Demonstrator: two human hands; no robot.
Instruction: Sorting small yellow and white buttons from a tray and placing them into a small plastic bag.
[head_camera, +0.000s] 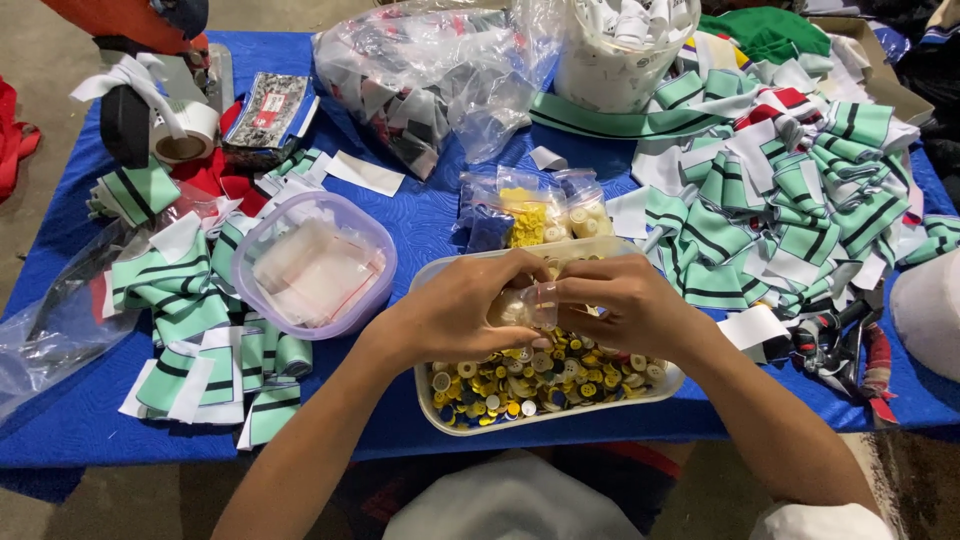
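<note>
Pinched between the fingertips of both my hands, a small clear plastic bag (537, 303) hangs just above the white tray of buttons (548, 378), which sits at the near edge of the blue-covered table (420, 215). My left hand (455, 312) closes narrowly on the bag's left side; my right hand (620, 305) closes on its right side near the mouth, fingers curled tight over it. What the bag holds I cannot tell, my fingers cover most of it.

By my judgement it handles as a light, limp thing: thin film, slippery, quick to crumple or slide from a loose pinch, and easily torn if pulled hard. The top edge by the mouth looks like the surest place to hold it, one hand on each side.

Yellow, cream and dark buttons fill the tray beneath, loose and small. Beyond it lie more small bags of buttons (540, 215). To my left stands a round lilac container (312, 265) with flat clear bags inside, amid folded green-and-white striped collar pieces (185, 290). More striped collar pieces (790, 190) heap up at right, and a roll of white tape (185, 130) sits at the far left.
</note>
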